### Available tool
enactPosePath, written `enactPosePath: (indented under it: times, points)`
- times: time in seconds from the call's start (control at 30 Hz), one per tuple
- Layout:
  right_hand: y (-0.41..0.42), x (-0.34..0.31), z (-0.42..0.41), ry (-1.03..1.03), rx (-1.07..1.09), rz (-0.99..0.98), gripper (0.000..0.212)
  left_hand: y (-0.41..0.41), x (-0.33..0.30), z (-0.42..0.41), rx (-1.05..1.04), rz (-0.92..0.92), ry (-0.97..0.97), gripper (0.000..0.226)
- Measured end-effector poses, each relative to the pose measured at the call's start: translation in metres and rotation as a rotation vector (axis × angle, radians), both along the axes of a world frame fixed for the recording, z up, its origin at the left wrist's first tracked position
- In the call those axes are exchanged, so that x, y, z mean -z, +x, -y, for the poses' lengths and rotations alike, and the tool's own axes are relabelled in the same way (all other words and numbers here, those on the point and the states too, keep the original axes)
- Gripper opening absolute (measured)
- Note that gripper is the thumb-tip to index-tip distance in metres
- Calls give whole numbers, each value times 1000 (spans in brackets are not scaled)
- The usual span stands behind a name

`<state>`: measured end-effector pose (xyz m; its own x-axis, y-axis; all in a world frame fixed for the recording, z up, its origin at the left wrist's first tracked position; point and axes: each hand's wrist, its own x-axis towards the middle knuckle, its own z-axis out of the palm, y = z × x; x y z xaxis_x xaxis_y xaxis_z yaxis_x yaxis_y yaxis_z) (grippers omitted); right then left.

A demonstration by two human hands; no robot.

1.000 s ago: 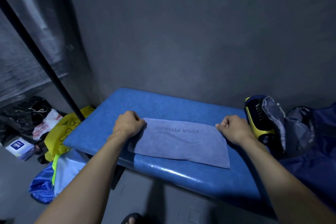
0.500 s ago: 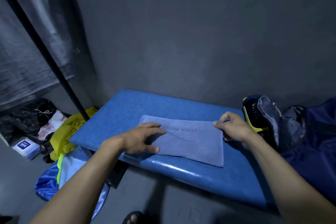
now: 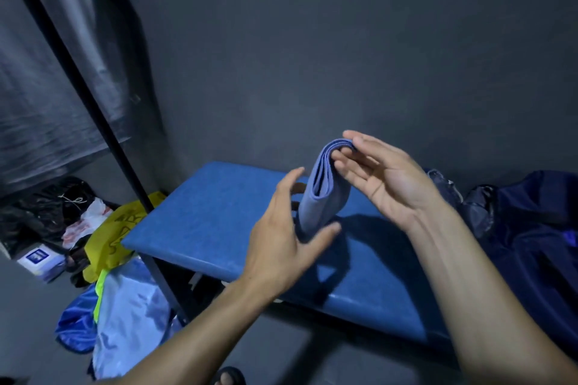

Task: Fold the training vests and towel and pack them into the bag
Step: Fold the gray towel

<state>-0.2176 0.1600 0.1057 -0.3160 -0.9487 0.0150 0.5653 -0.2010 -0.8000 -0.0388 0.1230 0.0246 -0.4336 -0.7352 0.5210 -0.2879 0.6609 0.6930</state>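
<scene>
Towel, folded, light blue-grey cloth (image 3: 325, 187), is held upright in the air above the blue padded bench (image 3: 200, 222), clear of its top. The looped fold is uppermost and the layered edges face the camera. The left hand (image 3: 281, 241) is curled round the towel's lower end, thumb on the near side and fingers behind. The right hand (image 3: 384, 178) is set against the upper part, fingers nearly straight, with one fingertip tucked under the top fold; a firm grip there cannot be told. The bench top beneath is bare, its near edge glossy. A dark wall is met by its far edge.

No writing can be read on the towel. A small white-and-blue box (image 3: 37, 258) on the floor at left bears a label too small to read.

Dark blue bag (image 3: 538, 228) lies slumped at the bench's right end. A yellow cloth item (image 3: 115, 228), a shiny light blue garment with a neon-green edge (image 3: 131, 309) and black plastic bags (image 3: 40, 203) are heaped on the grey floor at left. A black slanted pole (image 3: 93, 116) crosses in front of a grey hanging sheet (image 3: 47, 87).
</scene>
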Motion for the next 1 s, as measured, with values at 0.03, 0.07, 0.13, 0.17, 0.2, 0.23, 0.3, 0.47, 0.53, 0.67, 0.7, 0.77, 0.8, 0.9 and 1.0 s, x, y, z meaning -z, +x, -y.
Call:
enactPosePath:
  times: [0.03, 0.07, 0.13, 0.17, 0.2, 0.23, 0.3, 0.47, 0.53, 0.67, 0.7, 0.77, 0.8, 0.9, 1.0]
  points:
    - [2, -4, -4, -12, 0, -30, 17, 0, -7, -2, -36, -92, -19, 68]
    - [3, -7, -8, -25, 0, -76, 19, 2, -14, -2, -63, -159, -52, 51]
    - [3, -14, -18, -51, 25, -229, 23, 8, -33, -1, -74, -248, -108, 25]
    - [2, -17, -22, -56, 54, -336, 25, 12, -42, 1, -60, -270, -109, 16]
    - [1, -19, -26, -59, 92, -449, 25, 16, -53, 2, -26, -282, -96, 9]
    - [-1, -21, -30, -65, 136, -555, 25, 20, -62, 2, 24, -287, -80, 5]
    - [-5, -21, -34, -91, 218, -729, 22, 26, -80, 1, 127, -296, -63, 3]
    - [-13, -15, -44, -151, 230, -1070, 12, 28, -93, -4, 193, -352, -2, 18]
    - [-11, -13, -47, -194, 206, -965, 14, 26, -92, -7, 194, -377, 34, 22]
    - [-4, -5, -47, -231, 298, -776, 37, 22, -92, -11, 208, -423, 58, 21]
    - [-3, -4, -47, -232, 325, -775, 38, 21, -92, -12, 211, -427, 58, 20]
    - [-2, -2, -46, -223, 354, -765, 35, 19, -92, -13, 213, -428, 54, 18]
    - [-2, -1, -45, -214, 360, -746, 33, 19, -92, -13, 211, -424, 50, 18]
    - [0, 1, -42, -183, 363, -684, 26, 19, -91, -12, 191, -409, 28, 17]
    - [-1, 2, -40, -150, 369, -619, 25, 21, -90, -8, 166, -390, 10, 14]
